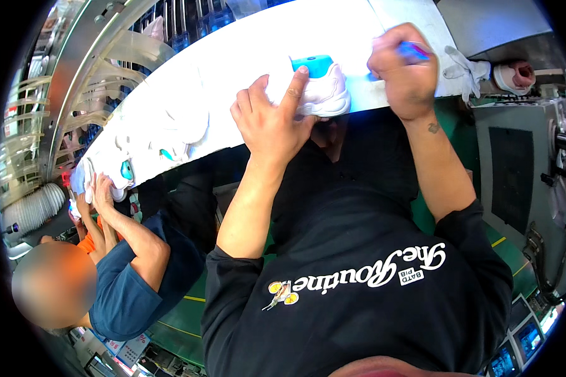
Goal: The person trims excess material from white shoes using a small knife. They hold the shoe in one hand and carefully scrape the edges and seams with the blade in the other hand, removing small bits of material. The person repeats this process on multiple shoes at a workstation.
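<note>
On the white work surface (233,69) lies a white shoe (328,91) with a teal patch on its upper side. My left hand (267,119) grips it from the left, the index finger on the teal patch and the thumb at the near edge. Off to the right and apart from the shoe, my right hand (409,75) is closed around a small blue and pink pen-like tool (415,53). That hand is blurred, and most of the tool is hidden in the fist.
White gloves (464,70) and a pink-and-white shoe (514,76) lie at the far right, above a grey cabinet (512,163). Leftward along the surface, a co-worker's hands (100,191) are near white-and-teal shoe parts (126,169). Curved rails (110,69) border the far left.
</note>
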Demonstrator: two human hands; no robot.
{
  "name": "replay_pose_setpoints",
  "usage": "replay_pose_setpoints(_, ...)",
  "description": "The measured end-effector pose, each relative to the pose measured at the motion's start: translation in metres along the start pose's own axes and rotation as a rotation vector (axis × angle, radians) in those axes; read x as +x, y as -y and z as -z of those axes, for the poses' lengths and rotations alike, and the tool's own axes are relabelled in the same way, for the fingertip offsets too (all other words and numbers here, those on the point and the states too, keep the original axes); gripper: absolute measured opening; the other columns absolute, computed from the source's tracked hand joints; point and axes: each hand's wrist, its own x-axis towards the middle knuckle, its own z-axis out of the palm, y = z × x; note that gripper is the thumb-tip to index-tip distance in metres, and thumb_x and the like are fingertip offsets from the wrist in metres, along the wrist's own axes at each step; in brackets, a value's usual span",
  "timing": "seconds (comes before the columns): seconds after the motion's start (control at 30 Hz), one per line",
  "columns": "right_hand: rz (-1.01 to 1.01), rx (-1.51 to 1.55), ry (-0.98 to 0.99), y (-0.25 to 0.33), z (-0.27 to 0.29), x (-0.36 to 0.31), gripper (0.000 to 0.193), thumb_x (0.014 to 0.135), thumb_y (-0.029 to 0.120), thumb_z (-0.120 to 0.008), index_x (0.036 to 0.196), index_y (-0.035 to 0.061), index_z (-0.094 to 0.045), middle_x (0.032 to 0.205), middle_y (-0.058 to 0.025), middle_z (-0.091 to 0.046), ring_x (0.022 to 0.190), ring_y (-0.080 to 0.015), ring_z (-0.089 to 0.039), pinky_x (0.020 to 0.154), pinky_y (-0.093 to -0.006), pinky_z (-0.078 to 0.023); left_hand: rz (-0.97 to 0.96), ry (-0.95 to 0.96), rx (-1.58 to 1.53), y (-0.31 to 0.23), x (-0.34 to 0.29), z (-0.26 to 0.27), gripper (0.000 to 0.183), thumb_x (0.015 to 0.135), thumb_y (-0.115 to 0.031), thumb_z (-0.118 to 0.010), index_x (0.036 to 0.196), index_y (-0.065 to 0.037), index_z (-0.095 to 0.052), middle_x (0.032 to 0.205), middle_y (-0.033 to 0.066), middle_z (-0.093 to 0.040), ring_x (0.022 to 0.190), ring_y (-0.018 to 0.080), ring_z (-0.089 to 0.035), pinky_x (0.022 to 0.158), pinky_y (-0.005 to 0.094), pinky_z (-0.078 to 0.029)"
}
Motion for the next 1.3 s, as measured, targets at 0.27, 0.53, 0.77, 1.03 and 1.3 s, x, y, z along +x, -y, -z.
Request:
replay_pose_setpoints(0.27, -0.117, -0.918, 0.375, -0.011, -0.048, -0.016, 0.083, 0.084, 0.048, -0.089, 0.148, 0.0056, -0.057, 0.14, -0.0198, -0.063, 0.127, -0.039, -0.065, 0.108, -0.0457, -0.054, -0.047, -0.015, -0.001, 0.005, 0.002, -0.006, 0.091, 0.061, -0.032, -0.099, 0.146, -0.041, -0.067, 0.134, 0.0188, -0.06, 0.118, 0.0354, -0.055, 0.097, 0.0495, -0.043)
replay_pose_setpoints(0.53, -0.477, 0.196, 0.181, -0.008, 0.013, 0.026, 0.028, 0.107, 0.029, -0.069, 0.088, 0.0093, -0.063, 0.08, -0.0028, -0.063, 0.061, -0.0123, -0.058, 0.062, -0.0312, -0.05, -0.094, 0.161, -0.07, 0.005, 0.014, 0.018, 0.096, 0.06, -0.028, -0.1, 0.148, -0.037, -0.063, 0.15, 0.0243, -0.051, 0.139, 0.0438, -0.048, 0.108, 0.0557, -0.041)
replay_pose_setpoints(0.77, -0.298, 0.763, 0.082, -0.024, -0.03, 0.013, 0.033, 0.111, 0.024, -0.058, 0.082, 0.0114, -0.05, 0.069, -0.0004, -0.049, 0.048, -0.0097, -0.04, 0.048, -0.0292, -0.036, -0.158, 0.039, -0.002, -0.023, 0.012, -0.001, 0.095, 0.06, -0.04, -0.101, 0.142, -0.013, -0.063, 0.161, 0.0269, -0.044, 0.146, 0.0495, -0.043, 0.108, 0.0619, -0.039)
replay_pose_setpoints(1.03, -0.445, 0.581, 0.225, -0.043, 0.009, 0.024, 0.035, 0.11, 0.025, -0.059, 0.078, 0.0129, -0.05, 0.064, 0.0007, -0.048, 0.045, -0.0094, -0.041, 0.046, -0.0292, -0.036, -0.194, -0.071, 0.005, -0.016, 0.011, -0.017, 0.097, 0.064, -0.055, -0.099, 0.141, -0.011, -0.061, 0.159, 0.0253, -0.05, 0.141, 0.049, -0.051, 0.104, 0.0592, -0.044)
replay_pose_setpoints(1.3, -0.433, 1.091, -0.052, -0.07, 0.02, 0.017, 0.033, 0.107, 0.029, -0.061, 0.08, 0.0166, -0.049, 0.067, 0.0024, -0.048, 0.045, -0.0092, -0.032, 0.049, -0.0286, -0.03, -0.198, -0.084, -0.019, -0.014, 0.01, -0.021, 0.102, 0.063, -0.056, -0.098, 0.146, -0.013, -0.057, 0.162, 0.0259, -0.047, 0.142, 0.0497, -0.05, 0.104, 0.0606, -0.044)
